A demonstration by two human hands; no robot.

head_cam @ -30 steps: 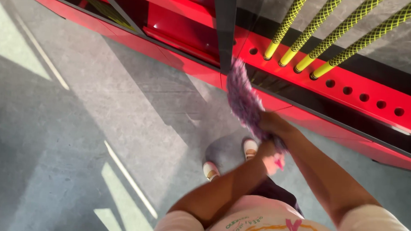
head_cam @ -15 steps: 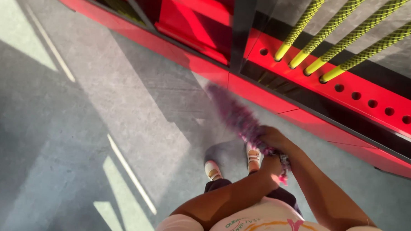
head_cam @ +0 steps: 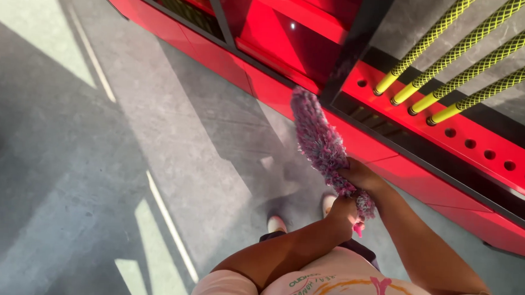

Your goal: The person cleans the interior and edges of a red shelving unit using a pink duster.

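both hands [head_cam: 351,194], duster [head_cam: 321,141] swung back upward

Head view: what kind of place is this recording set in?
Probably a gym or training hall. A red steel frame with a row of holes carries yellow-green braided ropes above a grey floor. Both hands, left hand and right hand, grip a fluffy pink duster.
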